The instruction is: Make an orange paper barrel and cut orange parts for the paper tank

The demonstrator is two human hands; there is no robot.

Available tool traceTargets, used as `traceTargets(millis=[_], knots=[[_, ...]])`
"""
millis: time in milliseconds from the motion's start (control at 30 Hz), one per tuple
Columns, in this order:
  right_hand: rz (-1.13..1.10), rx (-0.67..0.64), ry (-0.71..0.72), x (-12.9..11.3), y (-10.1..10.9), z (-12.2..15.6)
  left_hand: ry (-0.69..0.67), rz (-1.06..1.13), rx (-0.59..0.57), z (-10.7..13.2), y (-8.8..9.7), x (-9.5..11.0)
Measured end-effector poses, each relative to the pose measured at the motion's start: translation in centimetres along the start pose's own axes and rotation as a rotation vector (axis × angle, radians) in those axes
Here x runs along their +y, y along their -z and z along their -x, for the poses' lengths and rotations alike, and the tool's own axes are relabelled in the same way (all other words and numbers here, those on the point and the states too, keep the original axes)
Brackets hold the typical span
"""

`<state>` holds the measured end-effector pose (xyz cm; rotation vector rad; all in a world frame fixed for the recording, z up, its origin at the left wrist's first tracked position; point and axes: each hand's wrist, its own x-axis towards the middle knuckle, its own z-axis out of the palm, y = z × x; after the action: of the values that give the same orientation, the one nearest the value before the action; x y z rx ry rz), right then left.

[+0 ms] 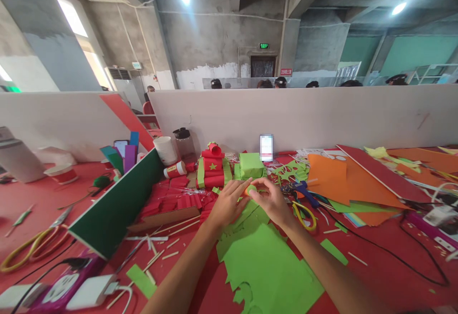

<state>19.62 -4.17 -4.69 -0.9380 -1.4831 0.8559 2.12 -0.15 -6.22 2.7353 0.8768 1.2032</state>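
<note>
My left hand [229,204] and my right hand [271,200] meet in the middle, fingers closed around a small round green-and-orange paper piece [251,188]. Its lower part is hidden by my fingers. Under my wrists lies a large green paper sheet [268,266] with ragged cut edges. Just beyond the hands sits a green paper-covered box [250,165]. To its left stands a red-and-green paper model [213,167] with a yellow star on it.
Left of my hands, a cardboard tray [168,219] holds red paper pieces beside a dark green board [118,204]. At right are yellow-handled scissors [306,217], a blue glue gun [307,193] with its cord, and orange sheets [352,180]. A phone [266,147] leans against the white partition [304,118].
</note>
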Motion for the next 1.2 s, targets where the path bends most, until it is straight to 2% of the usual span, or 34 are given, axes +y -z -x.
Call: traceTargets(millis=[733, 1200], knots=[[0.051, -0.016, 0.048, -0.09, 0.03, 0.16, 0.034, 0.025, -0.015, -0.13, 0.08, 0.06], [0.057, 0.000, 0.034, 0.44, 0.19, -0.18, 0.011, 0.039, -0.020, -0.15, -0.06, -0.07]])
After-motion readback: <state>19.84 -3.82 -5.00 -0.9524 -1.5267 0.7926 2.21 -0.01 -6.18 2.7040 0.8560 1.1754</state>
